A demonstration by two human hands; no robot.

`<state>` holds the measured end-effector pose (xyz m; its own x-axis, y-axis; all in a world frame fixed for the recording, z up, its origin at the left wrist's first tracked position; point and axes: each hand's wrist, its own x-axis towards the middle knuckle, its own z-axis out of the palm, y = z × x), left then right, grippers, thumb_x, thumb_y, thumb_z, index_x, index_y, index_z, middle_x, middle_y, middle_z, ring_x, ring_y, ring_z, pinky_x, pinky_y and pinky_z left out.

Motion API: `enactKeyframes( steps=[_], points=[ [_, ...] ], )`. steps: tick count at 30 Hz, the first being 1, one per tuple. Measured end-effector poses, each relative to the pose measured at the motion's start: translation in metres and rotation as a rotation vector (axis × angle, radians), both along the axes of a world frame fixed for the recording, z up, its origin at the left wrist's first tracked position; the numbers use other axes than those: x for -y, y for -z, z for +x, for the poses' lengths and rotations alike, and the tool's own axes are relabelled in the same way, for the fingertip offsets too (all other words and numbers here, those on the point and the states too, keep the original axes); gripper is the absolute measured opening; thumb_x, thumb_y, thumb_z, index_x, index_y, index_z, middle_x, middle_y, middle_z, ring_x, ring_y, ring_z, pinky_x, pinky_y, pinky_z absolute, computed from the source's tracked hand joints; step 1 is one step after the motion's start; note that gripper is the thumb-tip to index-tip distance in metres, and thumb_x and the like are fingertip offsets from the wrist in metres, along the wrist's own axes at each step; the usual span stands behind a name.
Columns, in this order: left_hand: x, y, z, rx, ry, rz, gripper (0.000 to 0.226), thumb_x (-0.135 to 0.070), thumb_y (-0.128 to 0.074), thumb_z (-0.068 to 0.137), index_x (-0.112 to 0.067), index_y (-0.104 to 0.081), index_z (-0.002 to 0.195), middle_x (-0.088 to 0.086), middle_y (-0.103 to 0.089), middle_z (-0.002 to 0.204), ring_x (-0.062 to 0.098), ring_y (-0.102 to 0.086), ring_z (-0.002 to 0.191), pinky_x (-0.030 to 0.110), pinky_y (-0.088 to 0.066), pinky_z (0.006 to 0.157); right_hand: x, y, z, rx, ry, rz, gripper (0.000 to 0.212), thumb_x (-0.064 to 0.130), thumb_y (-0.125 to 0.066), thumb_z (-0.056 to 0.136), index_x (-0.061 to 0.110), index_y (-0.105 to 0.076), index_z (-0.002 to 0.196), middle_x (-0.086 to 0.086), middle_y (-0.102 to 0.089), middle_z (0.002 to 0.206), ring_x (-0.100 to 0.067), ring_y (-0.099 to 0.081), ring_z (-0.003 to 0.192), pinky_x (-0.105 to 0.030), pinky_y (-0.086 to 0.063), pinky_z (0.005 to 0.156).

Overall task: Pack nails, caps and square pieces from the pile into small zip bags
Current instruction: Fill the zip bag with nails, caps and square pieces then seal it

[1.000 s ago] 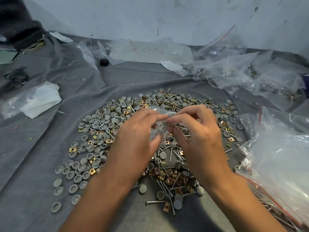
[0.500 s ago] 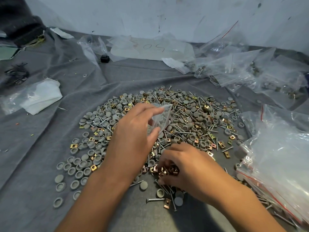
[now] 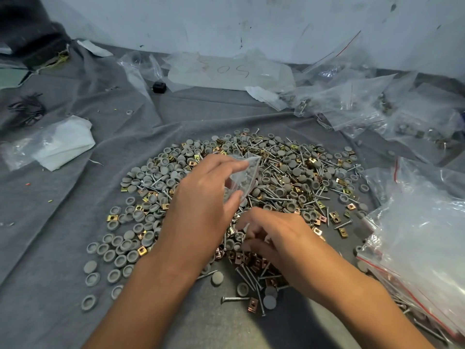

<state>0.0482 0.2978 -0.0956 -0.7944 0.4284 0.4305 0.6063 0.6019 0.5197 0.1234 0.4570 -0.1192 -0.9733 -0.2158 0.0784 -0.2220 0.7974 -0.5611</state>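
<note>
A grey cloth (image 3: pixel 63 248) is spread in front of a scuffed pale wall (image 3: pixel 226 21), and on it lies the pile (image 3: pixel 289 177) of grey caps, nails and brassy square pieces. The left hand (image 3: pixel 201 210) pinches a small zip bag (image 3: pixel 242 176) between thumb and fingers just above the pile. The right hand (image 3: pixel 276 238) lies on the pile's near edge, fingers curled down among the square pieces; whether it holds any, I cannot tell.

Matt grey cloth (image 3: pixel 63 248), glossy clear plastic zip bag (image 3: pixel 242 176), shiny metal nails (image 3: pixel 247 274), matt grey caps (image 3: pixel 120 245)
</note>
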Motion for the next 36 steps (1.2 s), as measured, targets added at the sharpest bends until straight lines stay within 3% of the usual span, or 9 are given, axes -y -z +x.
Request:
enactKeyframes(
  steps=[3, 7, 13, 18, 23, 26, 30, 32, 36],
  points=[
    [0.0, 0.0, 0.0, -0.006, 0.002, -0.001, 0.048, -0.015, -0.076, 0.082, -0.022, -0.065, 0.128, -0.014, -0.061, 0.119, -0.005, -0.056, 0.096, 0.006, -0.04, 0.095, 0.006, 0.003, 0.002, 0.03, -0.045, 0.053, 0.02, 0.024, -0.071, 0.093, 0.034, -0.062, 0.107, 0.016, -0.062, 0.099, -0.003, -0.059, 0.09, -0.032, -0.054, 0.079],
    [-0.001, 0.0, 0.0, -0.007, 0.003, -0.004, 0.047, -0.015, -0.077, 0.082, -0.021, -0.065, 0.128, -0.014, -0.062, 0.119, -0.004, -0.057, 0.094, 0.008, -0.043, 0.094, 0.008, 0.005, 0.004, 0.032, -0.1, 0.264, 0.021, 0.041, -0.064, 0.096, 0.038, -0.06, 0.117, 0.016, -0.059, 0.111, -0.007, -0.05, 0.107, -0.026, -0.045, 0.086],
    [-0.002, -0.001, 0.001, -0.004, 0.014, -0.012, 0.047, -0.015, -0.076, 0.083, -0.021, -0.065, 0.128, -0.013, -0.062, 0.12, -0.003, -0.058, 0.091, 0.009, -0.047, 0.09, 0.008, 0.007, 0.007, 0.014, -0.065, 0.327, 0.024, 0.045, -0.056, 0.098, 0.037, -0.054, 0.121, 0.013, -0.049, 0.118, -0.01, -0.044, 0.111, -0.028, -0.044, 0.092],
    [-0.003, -0.001, 0.001, 0.008, 0.019, -0.006, 0.048, -0.014, -0.077, 0.083, -0.022, -0.065, 0.128, -0.014, -0.061, 0.12, -0.003, -0.058, 0.092, 0.008, -0.046, 0.09, 0.004, 0.004, 0.007, 0.015, -0.06, 0.288, 0.011, 0.027, -0.052, 0.1, 0.033, -0.047, 0.107, 0.014, -0.052, 0.106, -0.009, -0.046, 0.097, -0.026, -0.044, 0.077],
    [-0.003, -0.002, 0.002, 0.005, 0.023, 0.007, 0.049, -0.011, -0.078, 0.082, -0.02, -0.065, 0.128, -0.011, -0.062, 0.12, -0.001, -0.06, 0.094, 0.017, -0.052, 0.09, 0.006, 0.004, 0.005, 0.006, -0.092, 0.292, 0.017, 0.038, -0.058, 0.099, 0.038, -0.055, 0.116, 0.016, -0.056, 0.109, -0.006, -0.049, 0.103, -0.02, -0.033, 0.075],
    [-0.003, -0.002, 0.003, 0.004, 0.028, 0.008, 0.049, -0.011, -0.078, 0.082, -0.02, -0.065, 0.128, -0.01, -0.063, 0.12, 0.0, -0.061, 0.092, 0.02, -0.055, 0.089, 0.006, 0.004, 0.005, -0.005, -0.107, 0.291, 0.013, 0.038, -0.059, 0.098, 0.037, -0.056, 0.111, 0.015, -0.056, 0.105, -0.008, -0.05, 0.099, -0.022, -0.034, 0.072],
    [-0.003, -0.003, 0.003, 0.011, 0.027, 0.013, 0.047, -0.013, -0.077, 0.083, -0.02, -0.065, 0.128, -0.011, -0.063, 0.12, 0.0, -0.061, 0.093, 0.018, -0.052, 0.091, 0.002, 0.005, 0.004, 0.033, -0.098, 0.167, 0.009, 0.03, -0.063, 0.096, 0.033, -0.055, 0.098, 0.016, -0.055, 0.1, -0.007, -0.054, 0.091, -0.028, -0.048, 0.077],
    [-0.003, -0.003, 0.003, 0.012, 0.03, 0.009, 0.047, -0.014, -0.076, 0.082, -0.021, -0.064, 0.127, -0.011, -0.062, 0.12, -0.001, -0.06, 0.091, 0.016, -0.052, 0.09, -0.002, 0.002, 0.001, 0.037, -0.065, 0.028, 0.008, 0.028, -0.065, 0.095, 0.031, -0.058, 0.095, 0.017, -0.057, 0.096, -0.002, -0.056, 0.09, -0.025, -0.05, 0.08],
    [-0.003, -0.001, 0.003, 0.014, 0.028, -0.007, 0.049, -0.017, -0.077, 0.081, -0.022, -0.063, 0.128, -0.013, -0.061, 0.12, -0.003, -0.059, 0.089, 0.012, -0.05, 0.09, -0.012, -0.014, -0.007, -0.415, 0.244, -0.198, 0.007, 0.025, -0.065, 0.092, 0.027, -0.06, 0.095, 0.02, -0.056, 0.089, 0.001, -0.057, 0.081, -0.01, -0.043, 0.071]
  ],
)
